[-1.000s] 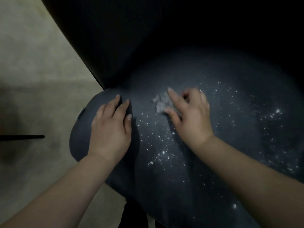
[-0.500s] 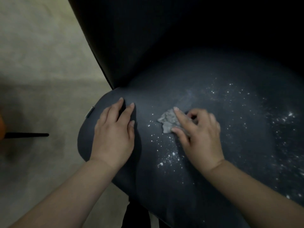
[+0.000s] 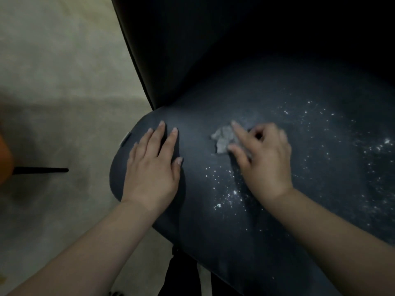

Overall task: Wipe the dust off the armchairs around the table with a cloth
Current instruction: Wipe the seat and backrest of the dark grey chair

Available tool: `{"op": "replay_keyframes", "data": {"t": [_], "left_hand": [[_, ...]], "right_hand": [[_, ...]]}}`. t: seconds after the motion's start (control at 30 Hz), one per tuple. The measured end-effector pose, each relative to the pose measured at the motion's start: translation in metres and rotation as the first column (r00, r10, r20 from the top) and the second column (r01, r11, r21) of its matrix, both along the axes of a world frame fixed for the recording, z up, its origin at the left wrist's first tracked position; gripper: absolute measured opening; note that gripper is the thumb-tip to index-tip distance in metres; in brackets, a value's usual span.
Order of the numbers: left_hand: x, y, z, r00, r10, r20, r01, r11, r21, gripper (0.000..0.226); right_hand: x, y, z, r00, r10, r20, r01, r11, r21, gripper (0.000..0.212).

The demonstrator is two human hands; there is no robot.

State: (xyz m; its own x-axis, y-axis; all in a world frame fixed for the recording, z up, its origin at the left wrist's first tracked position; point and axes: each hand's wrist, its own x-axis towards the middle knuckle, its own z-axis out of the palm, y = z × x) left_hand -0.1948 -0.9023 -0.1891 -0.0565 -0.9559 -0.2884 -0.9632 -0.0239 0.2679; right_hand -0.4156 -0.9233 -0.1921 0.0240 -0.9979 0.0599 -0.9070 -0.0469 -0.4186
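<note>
**Hands on dusty armchair seat, cloth under right hand**

Forearms enter from the bottom edge, both bare, reaching up onto the dark blue seat cushion point(image 3: 245, 231). Dark chair leg or base point(image 3: 181, 274) shows under the cushion's near edge, detail too dim to tell.

White dust specks point(image 3: 226, 195) lie scattered on the cushion just near side of the right hand, more spread across the cushion's right part point(image 3: 380, 146).

Left hand point(image 3: 152, 167) lies flat, palm down, on the cushion's left front corner, fingers straight and slightly spread, holding nothing. Small pale tag point(image 3: 125, 138) sticks out of the cushion edge just beside its little finger.

Right hand point(image 3: 263, 161) is near the seat's middle, apart from the left hand. It pins a small crumpled grey cloth point(image 3: 223, 139) against the cushion: index finger stretched over the cloth's top, thumb at its near edge, other fingers curled. Hand is slightly blurred. Most of the cloth pokes out on the left of the fingers.

Beyond both hands rises the dark backrest point(image 3: 192, 50), very dim, top out of frame.

Left of the chair is pale floor point(image 3: 53, 71). A thin black rod point(image 3: 42, 170) lies across it at far left, meeting an orange shape point(image 3: 5, 161) at the frame edge; cannot tell what either is.
</note>
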Motion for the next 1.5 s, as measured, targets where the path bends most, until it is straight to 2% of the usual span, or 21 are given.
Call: {"op": "replay_keyframes", "data": {"t": [0.07,0.1,0.23,0.33,0.43,0.5,0.53,0.67,0.73,0.8,0.93,1.0,1.13,1.2,1.33,1.37,1.5], "left_hand": [[-0.002,0.000,-0.001,1.000,0.006,-0.001,-0.006,1.000,0.008,0.058],[-0.003,0.001,-0.001,1.000,0.014,-0.003,-0.014,1.000,0.013,0.059],[-0.005,0.002,-0.003,1.000,0.006,-0.021,-0.006,0.999,0.034,0.061],[-0.003,0.002,-0.001,1.000,-0.005,-0.019,0.006,0.999,0.040,0.064],[-0.004,0.001,0.001,0.999,0.006,-0.037,-0.004,0.999,0.050,0.064],[-0.007,0.001,0.001,0.999,0.014,-0.048,-0.012,0.999,0.052,0.063],[-0.008,0.001,0.001,0.998,0.019,-0.052,-0.016,0.998,0.052,0.063],[-0.007,0.001,0.002,0.998,0.010,-0.059,-0.008,0.999,0.050,0.064],[-0.005,0.002,0.003,0.999,-0.009,-0.051,0.011,0.999,0.039,0.064],[-0.005,0.006,0.004,0.998,-0.030,-0.050,0.032,0.999,0.039,0.065],[-0.014,0.015,0.006,0.997,-0.045,-0.057,0.048,0.998,0.038,0.064],[-0.019,0.018,0.007,0.997,-0.036,-0.067,0.038,0.999,0.031,0.063],[-0.025,0.026,0.008,0.996,-0.069,-0.061,0.071,0.997,0.034,0.064],[-0.025,0.029,0.009,0.994,-0.092,-0.057,0.094,0.995,0.035,0.064],[-0.023,0.032,0.010,0.992,-0.112,-0.050,0.114,0.993,0.041,0.064],[-0.024,0.031,0.010,0.993,-0.104,-0.054,0.106,0.994,0.041,0.063],[-0.024,0.031,0.009,0.993,-0.069,-0.091,0.071,0.997,0.022,0.059]], "right_hand": [[0.011,-0.021,-0.002,0.990,-0.135,0.030,0.134,0.991,0.025,0.040],[0.020,-0.024,-0.002,0.990,-0.137,0.027,0.136,0.990,0.031,0.041],[0.030,0.018,0.002,0.992,0.122,-0.025,-0.122,0.993,0.006,0.043],[0.005,0.043,0.008,0.981,0.188,-0.041,-0.186,0.982,0.043,0.043],[-0.009,0.025,0.008,0.997,0.069,-0.042,-0.067,0.997,0.033,0.042],[-0.002,0.002,0.006,0.998,-0.068,0.007,0.068,0.997,0.043,0.040],[0.006,-0.004,0.005,0.997,-0.078,0.028,0.077,0.996,0.050,0.040],[0.019,0.028,0.008,0.979,0.206,-0.010,-0.205,0.978,0.030,0.044],[0.001,0.047,0.010,0.964,0.264,-0.023,-0.263,0.964,0.052,0.042],[-0.021,0.048,0.010,0.980,0.198,-0.034,-0.196,0.980,0.043,0.041],[-0.034,0.021,0.006,0.990,-0.139,0.033,0.138,0.990,0.026,0.039],[-0.017,0.021,0.004,0.993,-0.110,0.046,0.109,0.994,0.013,0.039],[-0.012,0.053,0.004,0.990,0.144,-0.001,-0.144,0.989,0.027,0.040],[-0.035,0.052,0.003,0.993,0.118,-0.021,-0.118,0.993,0.011,0.039],[-0.043,0.037,0.004,0.987,-0.154,0.037,0.154,0.988,0.024,0.039],[-0.036,0.037,0.005,0.983,-0.178,0.054,0.177,0.984,0.025,0.039],[-0.016,0.051,0.015,0.998,-0.052,0.044,0.054,0.998,-0.040,0.040]]}}
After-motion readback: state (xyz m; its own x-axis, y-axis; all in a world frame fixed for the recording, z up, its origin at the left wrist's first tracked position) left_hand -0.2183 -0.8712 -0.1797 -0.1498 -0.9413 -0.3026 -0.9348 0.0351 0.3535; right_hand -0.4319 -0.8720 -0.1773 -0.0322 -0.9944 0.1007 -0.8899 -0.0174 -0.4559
